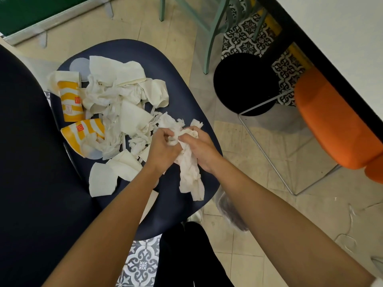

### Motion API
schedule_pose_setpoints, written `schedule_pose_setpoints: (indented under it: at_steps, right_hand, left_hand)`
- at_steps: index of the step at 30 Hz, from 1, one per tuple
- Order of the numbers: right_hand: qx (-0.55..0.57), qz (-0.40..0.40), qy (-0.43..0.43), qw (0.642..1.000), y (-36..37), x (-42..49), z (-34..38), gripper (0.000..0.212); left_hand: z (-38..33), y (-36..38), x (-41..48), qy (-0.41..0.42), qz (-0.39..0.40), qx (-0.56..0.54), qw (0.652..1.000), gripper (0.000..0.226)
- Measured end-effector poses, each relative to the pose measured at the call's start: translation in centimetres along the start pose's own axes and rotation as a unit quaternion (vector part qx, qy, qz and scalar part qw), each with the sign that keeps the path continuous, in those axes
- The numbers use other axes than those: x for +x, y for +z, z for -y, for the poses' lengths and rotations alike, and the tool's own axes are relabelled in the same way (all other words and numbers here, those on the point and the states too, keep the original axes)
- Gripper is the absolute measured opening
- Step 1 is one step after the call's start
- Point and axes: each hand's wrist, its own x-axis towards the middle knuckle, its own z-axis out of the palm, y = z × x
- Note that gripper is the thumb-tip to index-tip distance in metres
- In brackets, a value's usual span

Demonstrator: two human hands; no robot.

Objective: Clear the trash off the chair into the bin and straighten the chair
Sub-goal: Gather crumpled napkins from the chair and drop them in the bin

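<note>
Your left hand [163,147] and right hand [200,149] meet mid-frame, fingers [165,133] of both curled round a crumpled white paper napkin wad [190,175], likely bunching it for one carry; it hangs over the dark navy moulded chair seat [176,65]; the round black bin [244,83] waits upper right.

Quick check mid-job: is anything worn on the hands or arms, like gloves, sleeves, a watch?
Left hand and right hand are bare: no gloves, rings or watch visible. Both forearms are uncovered; a white sliver at the bottom right corner may be a sleeve edge.
</note>
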Motion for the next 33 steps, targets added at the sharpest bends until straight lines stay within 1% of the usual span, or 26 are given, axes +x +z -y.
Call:
schedule_pose_setpoints:
  at_steps: [2,4,6,7,9,11,12,14,17,19,20,23,25,27,29,31,33]
  right_hand:
    - [-0.049,-0.032,-0.023,0.998,0.3,0.2,0.3,0.018]
    - [-0.083,-0.068,-0.067,0.992,0.2,0.5,0.5,0.024]
    - [-0.08,-0.097,-0.092,0.988,0.1,0.8,0.9,0.034]
    - [-0.077,-0.113,-0.095,0.986,0.1,0.9,1.0,0.037]
    - [-0.09,-0.154,-0.102,0.979,0.4,1.1,1.0,0.034]
    - [-0.091,-0.198,-0.11,0.97,0.8,1.1,0.8,0.028]
    - [-0.093,-0.209,-0.11,0.967,1.0,1.1,0.6,0.025]
    - [-0.123,-0.194,-0.122,0.966,1.0,0.7,0.4,0.022]
    - [-0.173,-0.144,-0.154,0.962,0.6,-0.1,-0.1,0.03]
    - [-0.184,-0.114,-0.126,0.968,0.4,-0.3,-0.6,0.032]
    - [-0.185,-0.096,-0.1,0.973,0.4,-0.2,-0.9,0.029]
    - [-0.131,-0.033,-0.005,0.991,0.5,-0.3,-1.6,0.014]
    - [-0.083,-0.014,0.033,0.996,0.3,-0.2,-1.6,0.026]
    - [-0.061,-0.028,0.035,0.997,-0.3,0.3,-1.2,0.036]
    - [-0.062,-0.038,0.029,0.997,-1.1,0.8,-0.5,0.039]
    - [-0.085,-0.048,0.013,0.995,-1.5,1.3,0.0,0.035]
    - [-0.127,-0.082,-0.012,0.988,-1.6,2.0,0.5,0.035]
  left_hand:
    - [0.0,-0.7,-0.3,-0.021,0.021,-0.03,0.999,0.031]
    - [-0.2,-1.8,-0.6,-0.085,0.068,-0.083,0.991,0.035]
    - [-0.2,-2.5,-1.2,-0.147,0.139,-0.112,0.973,0.044]
    - [-0.1,-2.6,-1.5,-0.163,0.18,-0.107,0.964,0.047]
    - [-0.1,-2.5,-2.2,-0.182,0.256,-0.098,0.944,0.051]
    - [0.0,-2.0,-2.5,-0.184,0.291,-0.111,0.932,0.049]
    - [0.2,-1.8,-2.5,-0.177,0.292,-0.115,0.933,0.046]
    - [0.4,-1.5,-2.3,-0.153,0.263,-0.102,0.947,0.038]
    - [0.8,-1.6,-1.6,-0.141,0.16,-0.099,0.972,0.029]
    - [0.9,-1.9,-1.1,-0.131,0.116,-0.115,0.978,0.018]
    - [0.8,-2.0,-0.9,-0.119,0.108,-0.115,0.98,0.017]
    - [0.1,-1.7,-0.6,-0.072,0.09,-0.078,0.99,0.023]
    - [-0.6,-1.5,-0.5,-0.062,0.088,-0.089,0.99,0.028]
    - [-1.3,-1.6,-0.4,-0.073,0.135,-0.144,0.978,0.032]
    - [-1.6,-1.7,0.2,-0.09,0.189,-0.175,0.962,0.039]
    - [-1.7,-1.7,1.0,-0.103,0.189,-0.159,0.964,0.044]
    - [-1.6,-1.6,2.1,-0.098,0.153,-0.133,0.974,0.053]
